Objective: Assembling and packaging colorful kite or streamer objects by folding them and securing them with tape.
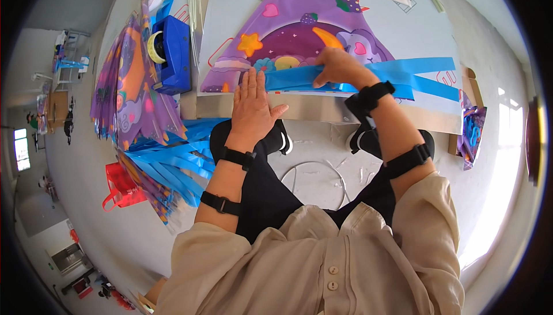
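A purple triangular sheet (256, 33), printed with a star, a moon, berries and a cartoon animal, lies flat on the table with its wide edge towards me. Long blue strips (294, 77) run along that edge, and their loose ends fan out to the right. My left hand (253, 105) lies flat, fingers stretched together, with its fingertips pressing at the left end of the strips. Over the middle of the strips, my right hand (340, 68) has its fingers and thumb bent round them; the fingertips are partly hidden.
A blue tape dispenser (174, 56) with a yellowish roll stands left of the sheet. Beside it, a pile of similar purple printed pieces (129, 84) hangs over the table edge, with blue strips (173, 154) below. A red bag (121, 185) sits lower left. An open carton (472, 90) stands at right.
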Tool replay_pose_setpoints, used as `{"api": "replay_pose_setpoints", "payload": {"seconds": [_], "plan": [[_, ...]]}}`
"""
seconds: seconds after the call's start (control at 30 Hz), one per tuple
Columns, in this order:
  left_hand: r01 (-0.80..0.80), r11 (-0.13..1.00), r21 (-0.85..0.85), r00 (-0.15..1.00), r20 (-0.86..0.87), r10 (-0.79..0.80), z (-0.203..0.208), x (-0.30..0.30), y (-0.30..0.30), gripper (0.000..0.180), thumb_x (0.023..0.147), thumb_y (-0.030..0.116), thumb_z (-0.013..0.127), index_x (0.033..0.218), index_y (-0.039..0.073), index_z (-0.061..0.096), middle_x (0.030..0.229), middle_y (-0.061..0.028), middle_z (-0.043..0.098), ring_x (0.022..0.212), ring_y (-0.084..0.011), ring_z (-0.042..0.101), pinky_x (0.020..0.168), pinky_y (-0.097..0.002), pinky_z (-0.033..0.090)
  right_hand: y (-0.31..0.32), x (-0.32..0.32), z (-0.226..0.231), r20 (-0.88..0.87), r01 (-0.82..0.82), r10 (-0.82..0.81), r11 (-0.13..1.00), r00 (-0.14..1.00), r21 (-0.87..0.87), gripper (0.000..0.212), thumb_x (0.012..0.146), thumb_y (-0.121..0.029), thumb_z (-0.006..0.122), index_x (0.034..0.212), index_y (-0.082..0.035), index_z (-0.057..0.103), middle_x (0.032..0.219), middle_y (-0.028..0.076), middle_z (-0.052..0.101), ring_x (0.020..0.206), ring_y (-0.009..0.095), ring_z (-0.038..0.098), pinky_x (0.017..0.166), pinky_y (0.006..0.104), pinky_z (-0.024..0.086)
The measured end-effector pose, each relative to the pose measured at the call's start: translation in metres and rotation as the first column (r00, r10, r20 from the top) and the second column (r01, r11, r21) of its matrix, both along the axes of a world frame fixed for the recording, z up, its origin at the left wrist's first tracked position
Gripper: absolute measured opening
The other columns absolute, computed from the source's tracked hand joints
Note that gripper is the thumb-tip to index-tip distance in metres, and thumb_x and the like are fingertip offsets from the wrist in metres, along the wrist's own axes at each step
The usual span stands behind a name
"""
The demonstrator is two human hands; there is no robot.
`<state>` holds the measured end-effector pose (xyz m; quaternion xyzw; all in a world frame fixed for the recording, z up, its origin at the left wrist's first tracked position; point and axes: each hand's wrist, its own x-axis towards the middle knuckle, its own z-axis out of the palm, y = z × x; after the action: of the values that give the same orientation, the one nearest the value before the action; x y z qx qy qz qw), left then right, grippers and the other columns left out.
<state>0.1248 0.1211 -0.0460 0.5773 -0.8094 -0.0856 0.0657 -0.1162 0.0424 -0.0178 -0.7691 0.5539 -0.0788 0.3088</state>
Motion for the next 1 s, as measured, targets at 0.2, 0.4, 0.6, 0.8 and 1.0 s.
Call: {"api": "replay_pose_setpoints", "payload": {"seconds": [0.2, 0.4, 0.6, 0.8, 1.0], "plan": [[0.022, 0.999, 0.046, 1.0, 0.008, -0.022, 0.0, 0.002, -0.002, 0.088, 0.084, 0.047, 0.061, 0.143, -0.005, 0.023, 0.15, -0.024, 0.019, 0.14, -0.0364, 0.017, 0.112, -0.0473, 0.017, 0.031, -0.107, 0.031, 0.307, 0.012, -0.18, 0.879, 0.935, 0.477, 0.023, 0.072, -0.02, 0.075, 0.066, 0.0, 0.065, 0.053, 0.0, 0.053, 0.045, 0.008, 0.048, 0.044, 0.0244, 0.036], [0.051, 0.998, 0.021, 0.999, 0.0, -0.051, 0.001, 0.001, -0.004, 0.088, 0.08, 0.039, 0.068, 0.143, -0.004, 0.024, 0.149, -0.0255, 0.021, 0.139, -0.0373, 0.021, 0.112, -0.0471, 0.02, 0.072, -0.192, 0.027, 0.347, 0.22, -0.409, 0.854, 0.844, 0.471, 0.021, 0.075, -0.014, 0.073, 0.061, -0.005, 0.06, 0.057, -0.008, 0.045, 0.053, 0.002, 0.038, 0.049, 0.0208, 0.03], [0.077, 0.997, 0.03, 0.997, 0.029, -0.078, 0.003, 0.0, -0.005, 0.087, 0.082, 0.038, 0.067, 0.142, -0.006, 0.023, 0.149, -0.0263, 0.021, 0.139, -0.0382, 0.021, 0.112, -0.0458, 0.02, 0.077, -0.203, 0.002, 0.128, 0.451, -0.475, 0.874, 0.871, 0.179, 0.026, 0.075, -0.016, 0.069, 0.061, 0.001, 0.055, 0.053, -0.001, 0.039, 0.051, 0.007, 0.038, 0.048, 0.0281, 0.031], [0.05, 0.997, 0.063, 0.998, 0.036, -0.052, 0.003, 0.002, -0.006, 0.086, 0.083, 0.038, 0.066, 0.142, -0.007, 0.022, 0.149, -0.0263, 0.019, 0.139, -0.0379, 0.019, 0.113, -0.0456, 0.019, 0.073, -0.183, -0.003, -0.238, 0.636, -0.615, 0.771, 0.752, 0.017, 0.032, 0.065, -0.024, 0.077, 0.09, -0.004, 0.069, 0.085, 0.014, 0.068, 0.083, 0.03, 0.065, 0.072, 0.0374, 0.051], [-0.079, 0.989, -0.126, 0.994, 0.069, 0.088, 0.019, -0.029, -0.009, 0.074, 0.079, 0.019, 0.068, 0.137, -0.007, 0.03, 0.146, -0.0288, 0.022, 0.136, -0.0442, 0.022, 0.112, -0.0462, 0.021, 0.078, -0.181, -0.007, -0.24, 0.66, -0.639, 0.752, 0.731, 0.006, 0.034, 0.065, -0.026, 0.079, 0.091, -0.005, 0.07, 0.086, 0.014, 0.068, 0.084, 0.03, 0.065, 0.073, 0.0373, 0.051]]}}
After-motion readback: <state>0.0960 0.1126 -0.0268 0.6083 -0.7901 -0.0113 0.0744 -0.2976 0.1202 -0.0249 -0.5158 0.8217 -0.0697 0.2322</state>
